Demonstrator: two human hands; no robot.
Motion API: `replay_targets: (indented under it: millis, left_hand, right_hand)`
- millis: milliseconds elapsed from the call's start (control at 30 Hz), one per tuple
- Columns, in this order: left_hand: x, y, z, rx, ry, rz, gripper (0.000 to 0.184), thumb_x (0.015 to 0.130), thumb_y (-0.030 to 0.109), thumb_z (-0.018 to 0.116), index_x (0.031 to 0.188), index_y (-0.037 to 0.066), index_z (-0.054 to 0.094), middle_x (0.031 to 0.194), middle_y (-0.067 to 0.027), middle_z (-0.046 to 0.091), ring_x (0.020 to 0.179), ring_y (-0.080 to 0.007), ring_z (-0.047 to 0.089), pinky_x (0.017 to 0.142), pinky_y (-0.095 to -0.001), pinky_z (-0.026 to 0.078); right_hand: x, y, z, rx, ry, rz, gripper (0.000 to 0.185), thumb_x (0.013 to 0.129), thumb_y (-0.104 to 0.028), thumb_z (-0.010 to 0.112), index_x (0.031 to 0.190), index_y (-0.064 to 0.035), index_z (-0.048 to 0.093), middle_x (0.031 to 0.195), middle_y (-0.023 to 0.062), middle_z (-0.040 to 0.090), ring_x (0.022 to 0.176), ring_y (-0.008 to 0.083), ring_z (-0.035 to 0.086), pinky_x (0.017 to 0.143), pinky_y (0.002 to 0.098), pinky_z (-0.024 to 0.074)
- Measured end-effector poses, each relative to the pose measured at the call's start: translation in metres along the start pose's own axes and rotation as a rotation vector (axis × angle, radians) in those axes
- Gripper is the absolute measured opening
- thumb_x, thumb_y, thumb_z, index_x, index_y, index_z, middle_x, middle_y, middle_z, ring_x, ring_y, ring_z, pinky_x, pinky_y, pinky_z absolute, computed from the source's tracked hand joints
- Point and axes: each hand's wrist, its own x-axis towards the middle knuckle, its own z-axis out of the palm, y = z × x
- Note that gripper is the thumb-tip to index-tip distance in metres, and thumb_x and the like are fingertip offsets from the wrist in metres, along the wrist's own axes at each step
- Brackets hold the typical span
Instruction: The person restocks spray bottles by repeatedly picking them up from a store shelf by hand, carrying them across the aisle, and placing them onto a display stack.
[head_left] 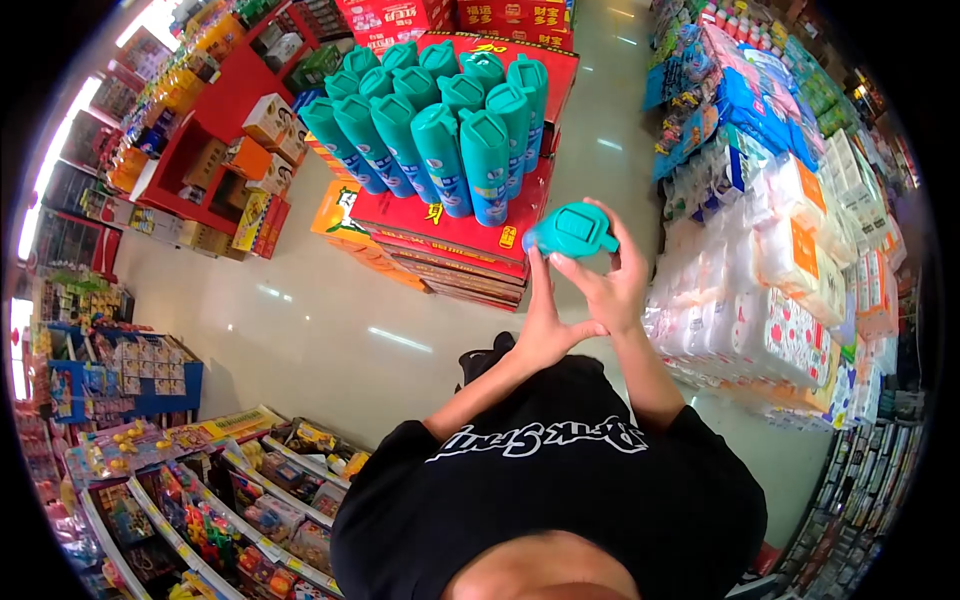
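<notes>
A spray can with a teal cap (580,231) is held up in front of me, tilted so its top faces me. A bit of its blue body shows at the left end. Wrapped around the cap's right side is my right hand (612,285), its thumb along the near edge. My left hand (545,325) reaches up to the can's left end with its fingers against it; its thumb points toward my right wrist. Part of the left fingers is hidden by the can. Just beyond, several matching teal-capped spray cans (437,150) stand upright in rows on stacked red cartons (440,240).
Packs of tissue paper (740,290) are piled to my right. Curved shelves of small toys and packets (230,500) lie at lower left. A red display shelf (185,165) with boxes stands at far left, and a blue display bin (130,370) below it. Shiny floor (330,320) runs between.
</notes>
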Motion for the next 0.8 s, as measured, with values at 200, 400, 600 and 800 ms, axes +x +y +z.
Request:
replay_targets:
  millis: [200,400,600,800]
  left_hand:
    - [0.058,-0.025,-0.015,0.051,0.133,0.005,0.148,0.067,0.047,0.091,0.156,0.001,-0.017,0.164,-0.0219,0.009,0.153,-0.0341,0.016,0.123,-0.0489,0.017]
    - [0.082,-0.034,-0.008,-0.001,0.261,-0.032,0.145,0.069,0.043,0.091,0.156,0.001,-0.018,0.165,-0.0213,0.009,0.153,-0.0340,0.017,0.123,-0.0476,0.018]
    - [0.099,-0.023,-0.001,-0.048,0.392,-0.115,0.144,0.069,0.043,0.091,0.156,0.000,-0.015,0.164,-0.0239,0.012,0.152,-0.0350,0.020,0.122,-0.0470,0.022]
    - [0.105,-0.028,0.014,-0.036,0.555,-0.199,0.142,0.067,0.046,0.091,0.156,-0.005,-0.007,0.163,-0.0268,0.016,0.150,-0.0362,0.024,0.122,-0.0464,0.024]
  right_hand:
    - [0.068,0.039,0.018,0.053,-0.056,0.036,0.063,0.076,-0.007,0.084,0.133,0.0033,0.058,0.117,0.0089,0.069,0.107,0.0154,0.065,0.098,0.0330,0.0504]
    - [0.105,0.058,0.018,0.070,-0.182,0.100,0.062,0.076,-0.008,0.084,0.131,0.0032,0.059,0.118,0.0107,0.068,0.108,0.0171,0.065,0.097,0.0344,0.0509]
    - [0.129,0.088,0.017,0.028,-0.271,0.015,0.066,0.073,-0.012,0.088,0.129,0.0050,0.058,0.122,0.0153,0.065,0.111,0.0227,0.064,0.096,0.0365,0.0515]
    - [0.147,0.099,0.014,-0.003,-0.338,-0.127,0.074,0.071,-0.018,0.091,0.131,0.0057,0.055,0.125,0.0212,0.060,0.110,0.0317,0.064,0.095,0.0401,0.0516]
